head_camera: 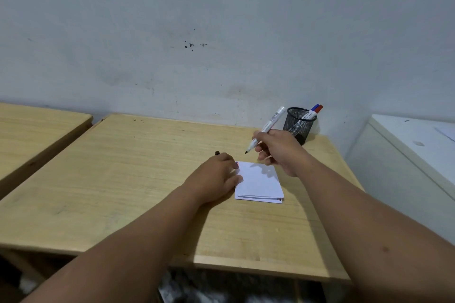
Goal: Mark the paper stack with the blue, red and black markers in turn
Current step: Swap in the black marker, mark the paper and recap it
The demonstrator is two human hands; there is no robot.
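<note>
Pinning the small white paper stack (258,183) at its left edge, the left hand (216,177) lies flat on the pale wooden desk (123,179), fingers closed around a small black cap (217,153). Red and blue marks show at the stack's far left corner. The right hand (280,150) clamps the uncapped white-barrelled black marker (267,129) low on its barrel, tip just above the paper. Thin, light sheets likely slide; hold near the writing spot. Blue and red markers (315,110) stand in the black mesh cup (299,125).
</note>
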